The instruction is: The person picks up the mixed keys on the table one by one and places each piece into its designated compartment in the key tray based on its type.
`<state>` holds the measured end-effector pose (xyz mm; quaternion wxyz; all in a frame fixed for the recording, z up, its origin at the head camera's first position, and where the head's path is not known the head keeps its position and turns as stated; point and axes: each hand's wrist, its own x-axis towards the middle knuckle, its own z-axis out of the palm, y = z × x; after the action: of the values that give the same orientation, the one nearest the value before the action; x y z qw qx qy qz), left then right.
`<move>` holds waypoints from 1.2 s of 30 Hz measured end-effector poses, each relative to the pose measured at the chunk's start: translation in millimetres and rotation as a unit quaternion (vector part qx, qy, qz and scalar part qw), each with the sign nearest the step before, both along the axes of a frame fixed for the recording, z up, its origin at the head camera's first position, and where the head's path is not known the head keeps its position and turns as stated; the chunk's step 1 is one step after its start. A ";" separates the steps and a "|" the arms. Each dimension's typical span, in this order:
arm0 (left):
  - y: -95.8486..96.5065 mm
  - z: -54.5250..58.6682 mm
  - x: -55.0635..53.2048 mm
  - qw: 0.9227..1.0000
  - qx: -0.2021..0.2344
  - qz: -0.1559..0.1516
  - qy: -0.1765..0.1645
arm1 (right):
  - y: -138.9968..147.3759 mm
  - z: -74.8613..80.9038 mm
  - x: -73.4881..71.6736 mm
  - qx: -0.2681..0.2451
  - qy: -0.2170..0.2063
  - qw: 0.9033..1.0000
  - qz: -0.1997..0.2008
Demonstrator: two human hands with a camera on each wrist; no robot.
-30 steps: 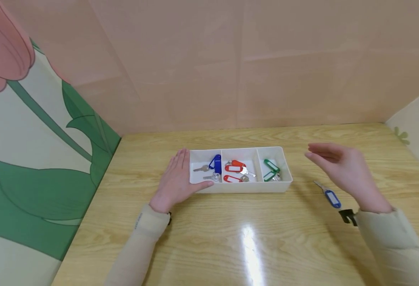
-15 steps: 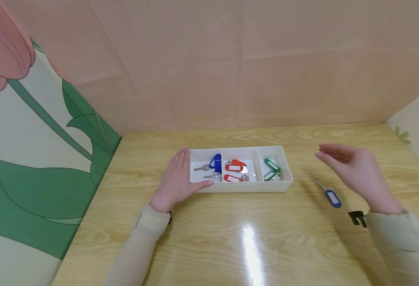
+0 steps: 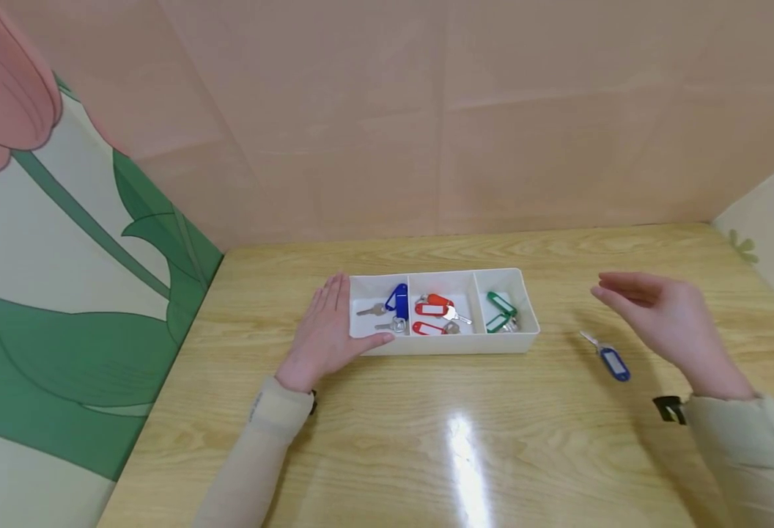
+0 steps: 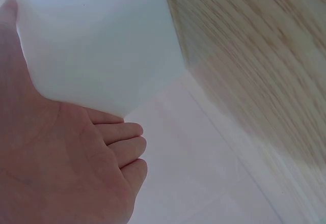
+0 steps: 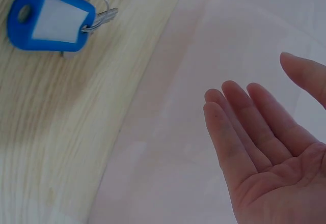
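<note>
A white tray with three compartments stands on the table. Keys with blue tags lie in its left compartment, keys with red tags in the middle one, and keys with green tags at the right. My left hand rests along the tray's left end, fingers straight and thumb at the front rim; its palm lies by the white end wall. Over the table to the right, my right hand holds nothing, fingers relaxed and thumb apart. Near it lies one key with a blue tag.
The wooden table meets a pink covered wall behind the tray. A wall with a painted flower rises along the left side, and a pale wall stands at the right.
My right hand has drifted to the right, away from the tray, still holding nothing. The left hand, the tray and the loose key have kept their places.
</note>
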<state>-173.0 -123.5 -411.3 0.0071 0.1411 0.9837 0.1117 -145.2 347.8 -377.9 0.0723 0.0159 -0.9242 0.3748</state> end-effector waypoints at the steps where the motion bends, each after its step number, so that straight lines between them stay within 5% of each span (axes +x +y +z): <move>1: 0.0 -0.1 -0.3 1.000 -0.002 0.001 -0.001 | 0.5 -0.6 0.1 0.002 -0.002 1.000 -0.001; 36: 0.5 0.1 -0.3 1.000 -0.004 0.003 -0.004 | 10.5 -19.6 9.9 0.033 -0.011 0.999 0.026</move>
<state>-173.3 -123.0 -411.2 0.0112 0.1372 0.9845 0.1088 -135.3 358.3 -397.6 0.0519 0.0386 -0.9359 0.3463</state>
